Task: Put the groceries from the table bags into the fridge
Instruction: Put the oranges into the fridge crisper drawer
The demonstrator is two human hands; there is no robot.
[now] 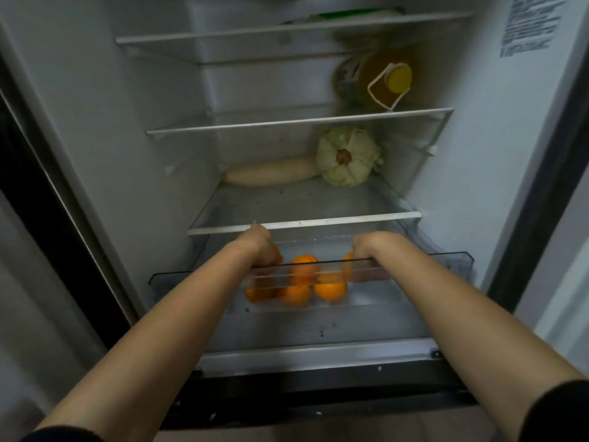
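Note:
The fridge stands open in front of me. At its bottom a clear plastic drawer [452, 260] is pulled partly out, with several oranges [330, 290] inside. My left hand [259, 247] reaches down into the drawer's left side, its fingers closed around an orange. My right hand [369, 250] hooks over the drawer's front rim, its fingers seen through the plastic. On the glass shelf [302, 223] above lie a white radish [271, 175] and a pale green cabbage [349, 156].
A bottle of yellow liquid [381, 79] with a yellow cap lies on the middle shelf at the right. A green-edged package [347, 15] rests on the top shelf. The fridge's side walls close in left and right; a dark door edge [38, 173] runs along the left.

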